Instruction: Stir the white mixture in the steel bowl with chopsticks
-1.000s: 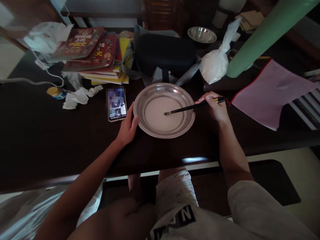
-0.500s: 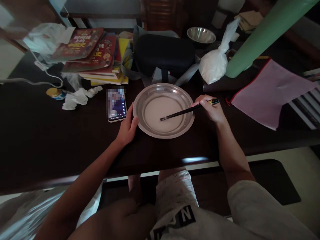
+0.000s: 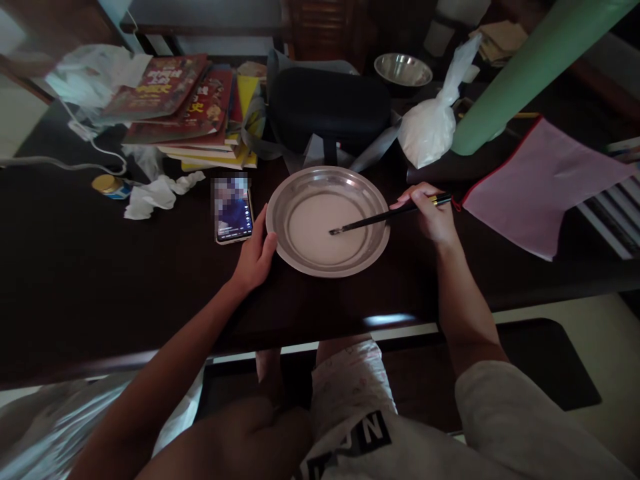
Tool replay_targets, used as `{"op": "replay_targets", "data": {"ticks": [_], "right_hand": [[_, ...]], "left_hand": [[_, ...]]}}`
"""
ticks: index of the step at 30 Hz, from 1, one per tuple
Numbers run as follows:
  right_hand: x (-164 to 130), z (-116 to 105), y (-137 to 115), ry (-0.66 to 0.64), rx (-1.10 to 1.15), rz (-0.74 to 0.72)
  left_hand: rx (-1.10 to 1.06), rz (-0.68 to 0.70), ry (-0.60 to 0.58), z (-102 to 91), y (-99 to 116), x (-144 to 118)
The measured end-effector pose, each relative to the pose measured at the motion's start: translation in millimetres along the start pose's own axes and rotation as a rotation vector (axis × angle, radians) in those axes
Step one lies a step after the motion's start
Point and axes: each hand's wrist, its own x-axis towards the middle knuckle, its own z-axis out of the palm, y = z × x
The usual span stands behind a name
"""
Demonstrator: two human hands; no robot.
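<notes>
Black chopsticks [image 3: 367,219] run leftward from your right grip [image 3: 431,217], their gold-banded ends showing at your fingers and their tips out over the middle of a shallow metal basin [image 3: 328,272]. That grip is narrow, closed around the sticks near the upper end; whether your fingertips also touch the rim beside them, I cannot tell. The tips meet the pale contents [image 3: 313,223] of the basin, though how deep they go is unclear.

Your left grip [image 3: 256,258] holds the basin at its left side, thumb at the rim and fingers along the outside. The basin sits flat on the dark counter [image 3: 165,287], between your two grips.

Just beyond your left grip and to its left lies a phone [image 3: 234,213] with its screen lit. Farther left of that grip are crumpled tissue [image 3: 150,198] and a yellow-lidded jar [image 3: 111,187], with stacked books [image 3: 173,87] beyond them. Ahead of your right grip stands a knotted plastic bag [image 3: 427,133] full of something white, and to that grip's right lies a pink pouch [image 3: 535,190] edged in red.
</notes>
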Motion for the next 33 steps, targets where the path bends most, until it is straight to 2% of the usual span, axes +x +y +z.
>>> {"op": "replay_targets", "data": {"ticks": [5,10,15,20,24,26,29,33], "right_hand": [[-0.8,1.7,-2.6,-0.116,-0.054,-0.018],[-0.6,0.8,-2.6,-0.025,0.002,-0.006],[-0.6,0.2,0.8,-0.126,-0.053,-0.023],[0.0,-0.9,1.1,-0.008,-0.01,0.004],[-0.2,0.5,-0.3,-0.111,-0.051,-0.025],[-0.2,1.3,-1.2,-0.095,-0.046,-0.034],[-0.3,1.3,-1.9,-0.006,-0.005,-0.007],[-0.2,0.8,-1.0,-0.085,-0.027,0.001]], "left_hand": [[0.002,-0.007,-0.003,-0.3,2.1,0.1],[0.011,-0.008,-0.01,0.1,2.5,0.6],[0.001,0.004,0.003,0.8,0.5,0.7],[-0.004,0.0,0.001,0.4,-0.6,0.1],[-0.004,0.0,0.006,0.2,-0.1,0.3],[-0.001,0.004,0.0,0.3,0.1,0.5],[0.003,0.0,-0.007,0.3,0.2,0.4],[-0.004,-0.001,0.0,0.1,0.9,0.3]]}}
